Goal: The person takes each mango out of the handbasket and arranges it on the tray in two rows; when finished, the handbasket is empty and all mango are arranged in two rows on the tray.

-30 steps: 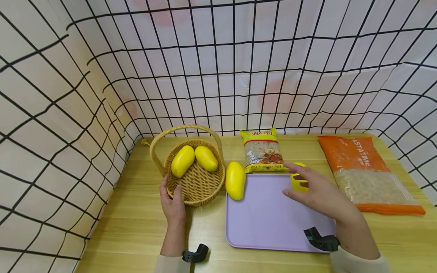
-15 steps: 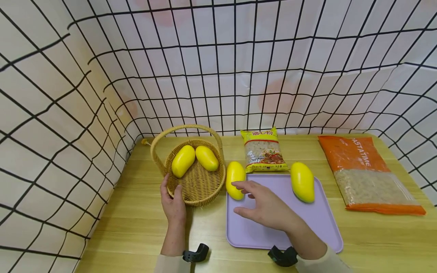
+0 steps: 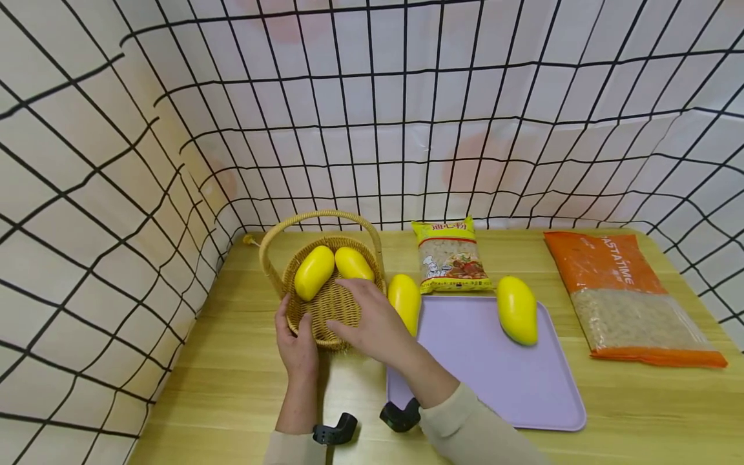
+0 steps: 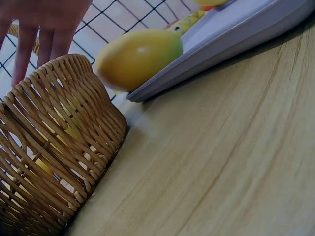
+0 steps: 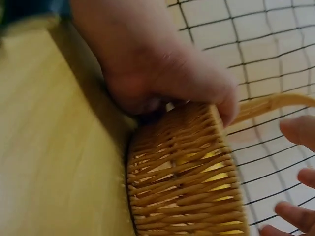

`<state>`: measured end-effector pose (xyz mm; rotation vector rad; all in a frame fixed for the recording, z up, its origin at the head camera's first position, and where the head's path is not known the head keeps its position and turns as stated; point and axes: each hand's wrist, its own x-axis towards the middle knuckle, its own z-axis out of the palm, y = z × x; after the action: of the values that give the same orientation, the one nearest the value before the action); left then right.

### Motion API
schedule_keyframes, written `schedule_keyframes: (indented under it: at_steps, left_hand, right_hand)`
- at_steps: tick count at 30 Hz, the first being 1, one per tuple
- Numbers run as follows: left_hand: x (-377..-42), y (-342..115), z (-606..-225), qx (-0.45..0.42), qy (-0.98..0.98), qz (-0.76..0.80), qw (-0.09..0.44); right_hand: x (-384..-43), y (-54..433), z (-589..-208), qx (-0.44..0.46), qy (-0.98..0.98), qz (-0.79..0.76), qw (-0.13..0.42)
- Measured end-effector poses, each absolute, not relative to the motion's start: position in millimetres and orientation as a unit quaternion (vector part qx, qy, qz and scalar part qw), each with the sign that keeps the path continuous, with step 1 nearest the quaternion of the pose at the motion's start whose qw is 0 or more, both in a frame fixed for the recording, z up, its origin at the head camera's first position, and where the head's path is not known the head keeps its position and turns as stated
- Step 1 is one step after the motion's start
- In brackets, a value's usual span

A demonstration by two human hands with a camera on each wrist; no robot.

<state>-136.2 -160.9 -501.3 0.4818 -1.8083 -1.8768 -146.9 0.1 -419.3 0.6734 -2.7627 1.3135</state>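
A round wicker basket with a tall arched handle stands on the table, two yellow mangoes inside it. My left hand grips its near-left rim, thumb inside; the right wrist view shows that hand wrapped over the wicker wall. Over the basket's right side hovers my right hand, thumb and fingers spread, holding nothing. It partly covers one mango in the basket. Another mango leans on the left edge of a lilac tray. On the tray's back right lies one more mango.
A small yellow pasta packet lies behind the tray. To the right is a larger orange-and-clear pasta bag. White cloth with a black grid walls off the table's back and sides.
My right hand has moved left from the mango at the tray's back right, across the tray, to over the basket. My left hand keeps its place on the rim.
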Motion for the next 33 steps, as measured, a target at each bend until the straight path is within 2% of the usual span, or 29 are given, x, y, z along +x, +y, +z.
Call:
schedule_keyframes:
  at_steps: [5, 9, 20, 33]
  left_hand:
    - [-136.4, -162.0, -501.6, 0.178, -0.661, -0.686, 0.247]
    - [-137.2, -162.5, -503.4, 0.182, -0.662, -0.683, 0.25]
    - [-137.2, -161.4, -500.8, 0.186, -0.662, -0.681, 0.25]
    - [-136.6, -161.1, -499.5, 0.182, -0.67, -0.674, 0.253]
  right_hand:
    - [-176.7, -20.6, -424.9, 0.176, -0.907, 0.38, 0.04]
    - [-191.2, -30.9, -427.2, 0.156, -0.924, 0.347, 0.033]
    - [-195.9, -34.8, -425.7, 0.136, -0.902, 0.41, 0.028]
    - [-212.5, -52.0, -436.2, 0.017, -0.89, 0.455, -0.023]
